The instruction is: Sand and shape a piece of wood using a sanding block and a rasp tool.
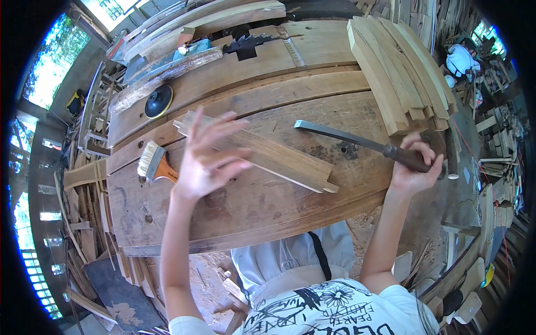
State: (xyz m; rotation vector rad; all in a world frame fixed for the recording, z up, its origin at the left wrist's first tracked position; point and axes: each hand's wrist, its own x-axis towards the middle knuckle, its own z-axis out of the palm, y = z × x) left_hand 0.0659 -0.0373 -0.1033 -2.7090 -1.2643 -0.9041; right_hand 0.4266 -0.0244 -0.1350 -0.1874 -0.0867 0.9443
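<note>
My right hand (pixel 417 166) is closed around the dark wooden handle of a chisel (pixel 346 137); its steel blade points left above the workbench (pixel 262 209). Raised over the bench, my left hand (pixel 211 159) has its fingers spread and holds nothing. Behind and to the right of that hand lies a flat piece of wood (pixel 285 156) with a small tongue cut at its near right end. The left hand hides part of this piece. A paintbrush (pixel 162 166) with pale bristles and an orange handle rests just left of my left wrist.
A stack of long boards (pixel 385 72) lies at the bench's right end. Farther back are a round black disc pad (pixel 159 101), a dark toothed blade piece (pixel 245 46) and more planks (pixel 223 25). Another person (pixel 460 60) is at the far right. Wood shavings (pixel 204 279) cover the floor.
</note>
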